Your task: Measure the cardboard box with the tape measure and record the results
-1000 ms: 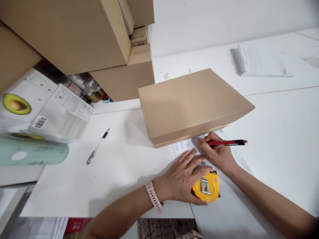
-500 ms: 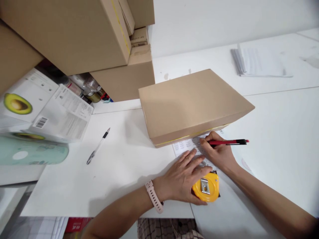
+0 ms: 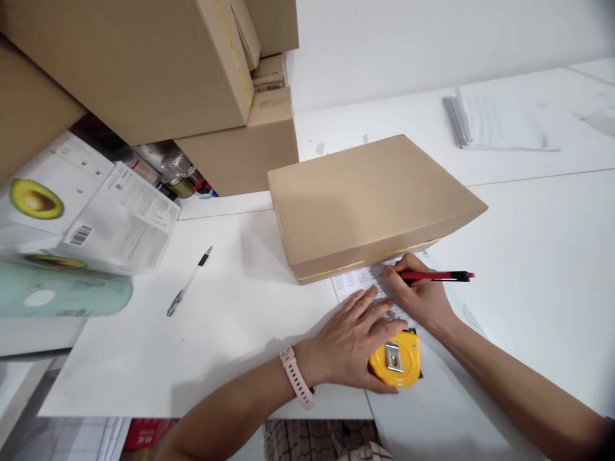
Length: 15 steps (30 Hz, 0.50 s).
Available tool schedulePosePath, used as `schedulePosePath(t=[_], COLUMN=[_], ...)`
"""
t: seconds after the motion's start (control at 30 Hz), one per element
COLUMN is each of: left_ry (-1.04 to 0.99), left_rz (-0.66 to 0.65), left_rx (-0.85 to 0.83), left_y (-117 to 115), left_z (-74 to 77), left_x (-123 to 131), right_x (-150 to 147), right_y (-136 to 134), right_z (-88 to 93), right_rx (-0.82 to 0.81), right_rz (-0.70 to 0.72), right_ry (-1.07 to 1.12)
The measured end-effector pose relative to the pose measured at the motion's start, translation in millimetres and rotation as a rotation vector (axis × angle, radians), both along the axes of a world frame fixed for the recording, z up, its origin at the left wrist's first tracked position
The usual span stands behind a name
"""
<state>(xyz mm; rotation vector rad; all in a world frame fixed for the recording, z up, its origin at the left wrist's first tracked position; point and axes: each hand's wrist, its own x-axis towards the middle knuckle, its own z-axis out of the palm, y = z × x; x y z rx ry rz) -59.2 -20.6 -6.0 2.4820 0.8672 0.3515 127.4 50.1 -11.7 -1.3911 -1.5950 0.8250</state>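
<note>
My right hand (image 3: 420, 294) is closed around a red pen (image 3: 435, 276), its tip on a printed sheet (image 3: 353, 282) that lies on the white table. My left hand (image 3: 353, 342), with a pink watch on the wrist, lies flat with fingers spread on that sheet, beside a yellow tape measure (image 3: 396, 360). Just beyond both hands sits a closed brown cardboard box (image 3: 369, 202), which covers the sheet's far edge.
Stacked cardboard boxes (image 3: 144, 64) fill the far left. A white carton with an avocado picture (image 3: 72, 211) and a pale green item (image 3: 57, 296) lie at the left. A silver pen (image 3: 188, 283) rests on the table. A paper stack (image 3: 500, 121) sits far right.
</note>
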Motion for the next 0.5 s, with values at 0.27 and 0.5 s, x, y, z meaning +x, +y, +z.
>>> schedulePosePath(t=[0.27, 0.5], left_ry=[-0.071, -0.223], left_rz=[0.005, 0.063], left_rx=[0.001, -0.112], left_y=[1, 6], left_z=[-5.9, -11.3], left_x=[-1, 1], right_x=[56, 75], right_y=[-26, -49], right_z=[3.7, 1.5], right_rx=[0.15, 0.231], right_rz=[0.024, 0.064], right_ry=[-0.405, -0.543])
